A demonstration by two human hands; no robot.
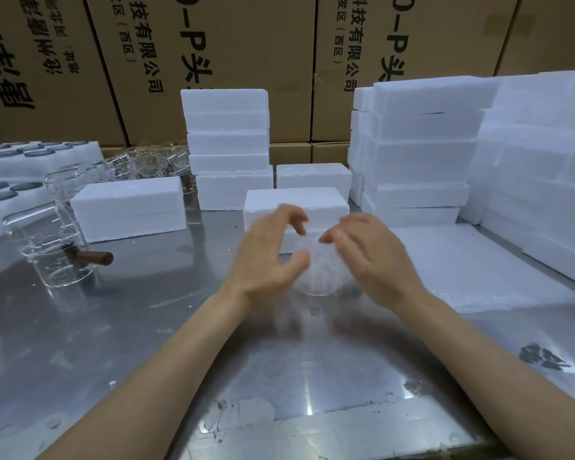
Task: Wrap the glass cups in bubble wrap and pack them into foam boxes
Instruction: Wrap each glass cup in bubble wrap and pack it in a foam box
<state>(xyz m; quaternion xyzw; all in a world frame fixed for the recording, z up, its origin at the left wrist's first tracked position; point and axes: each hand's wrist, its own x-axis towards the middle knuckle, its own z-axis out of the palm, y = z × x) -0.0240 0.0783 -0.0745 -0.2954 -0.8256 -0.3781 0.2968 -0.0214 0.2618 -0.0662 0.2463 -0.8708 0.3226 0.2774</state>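
Observation:
A glass cup wrapped in bubble wrap [319,270] sits on the steel table [146,343] between my hands, blurred by motion. My left hand [266,257] curls round its left side, thumb against the wrap. My right hand [372,257] covers its right side, fingertips pinching the wrap on top. Just behind stands a closed foam box [296,202]. Bare glass cups [57,260], one with a brown wooden handle [90,257], lie at the left. A flat pile of bubble wrap sheets [472,270] lies at the right.
Stacks of white foam boxes rise in the middle [226,144] and at the right [425,151]. Another foam box [130,207] sits at the left, beside foam trays with round holes [20,161]. More glassware [146,161] lies behind. Brown cartons [246,44] form the back wall.

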